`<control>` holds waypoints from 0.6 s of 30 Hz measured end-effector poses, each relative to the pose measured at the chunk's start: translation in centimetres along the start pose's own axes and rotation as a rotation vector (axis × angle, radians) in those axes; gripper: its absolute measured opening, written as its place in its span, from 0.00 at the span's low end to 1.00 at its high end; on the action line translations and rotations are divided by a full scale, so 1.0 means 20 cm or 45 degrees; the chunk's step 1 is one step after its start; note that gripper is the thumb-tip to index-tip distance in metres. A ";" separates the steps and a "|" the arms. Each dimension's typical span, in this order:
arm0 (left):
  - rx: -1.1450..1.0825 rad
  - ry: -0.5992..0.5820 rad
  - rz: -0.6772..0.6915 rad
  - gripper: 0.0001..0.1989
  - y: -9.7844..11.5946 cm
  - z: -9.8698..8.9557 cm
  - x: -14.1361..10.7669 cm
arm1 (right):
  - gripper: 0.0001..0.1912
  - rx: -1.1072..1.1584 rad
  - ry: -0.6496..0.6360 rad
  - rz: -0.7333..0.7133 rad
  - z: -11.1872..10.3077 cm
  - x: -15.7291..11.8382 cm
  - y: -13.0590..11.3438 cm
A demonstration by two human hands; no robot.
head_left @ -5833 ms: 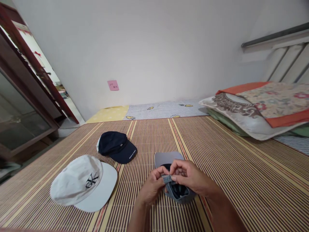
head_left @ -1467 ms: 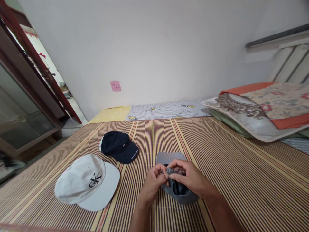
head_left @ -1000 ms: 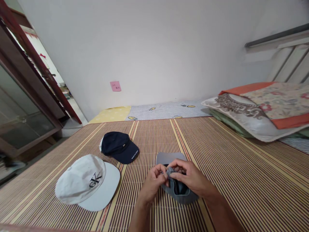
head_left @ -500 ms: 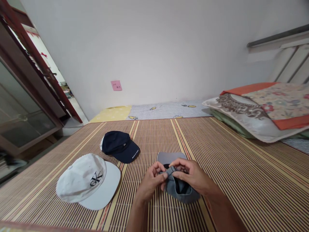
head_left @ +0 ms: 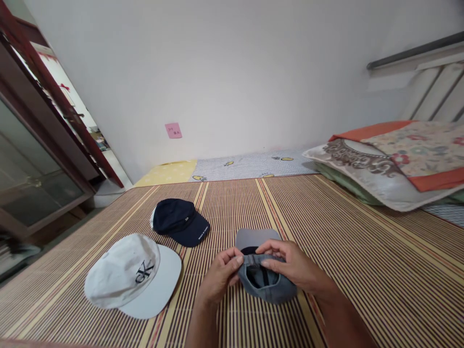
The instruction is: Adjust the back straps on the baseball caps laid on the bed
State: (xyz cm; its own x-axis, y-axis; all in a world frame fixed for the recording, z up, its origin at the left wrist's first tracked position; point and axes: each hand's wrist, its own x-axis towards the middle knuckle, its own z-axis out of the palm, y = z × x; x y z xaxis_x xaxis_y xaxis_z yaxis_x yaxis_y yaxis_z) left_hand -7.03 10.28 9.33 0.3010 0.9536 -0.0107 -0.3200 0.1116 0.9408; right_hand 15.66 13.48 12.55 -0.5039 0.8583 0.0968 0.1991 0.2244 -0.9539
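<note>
A grey baseball cap rests on the striped bamboo mat, its brim pointing away from me and its back opening facing me. My left hand pinches the left end of the cap's back strap between thumb and fingers. On the strap's right side, my right hand grips with thumb below and fingers over the top. The strap runs flat between both hands. To the left lie a white cap with black "CK" letters and, behind it, a navy cap with its brim turned to the right.
The bamboo mat spreads over the bed. Pillows, with an orange-edged floral cloth on top, lie at the right. A wall with a pink note stands behind. A glass-fronted cabinet is at the far left.
My hands have moved slightly apart along the strap, which was bunched between my fingers and now lies straighter. The cap's back opening shows wider. The other caps stay in place.
</note>
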 end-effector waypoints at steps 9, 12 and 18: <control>0.060 0.032 -0.040 0.22 0.03 -0.05 -0.01 | 0.10 0.105 0.010 -0.030 -0.05 0.00 0.06; 0.024 0.028 -0.019 0.21 0.02 -0.03 0.00 | 0.11 0.099 -0.014 -0.019 -0.07 -0.01 0.07; 0.003 0.016 0.023 0.21 0.01 -0.03 0.00 | 0.16 0.076 -0.014 0.014 -0.11 -0.05 0.06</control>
State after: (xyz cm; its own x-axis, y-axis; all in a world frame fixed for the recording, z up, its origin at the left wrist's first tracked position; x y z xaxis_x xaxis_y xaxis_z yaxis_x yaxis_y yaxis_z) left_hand -7.62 10.53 9.33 0.2841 0.9588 0.0018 -0.3230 0.0940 0.9417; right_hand 18.27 13.95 11.88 -0.5112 0.8554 0.0831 0.1542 0.1864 -0.9703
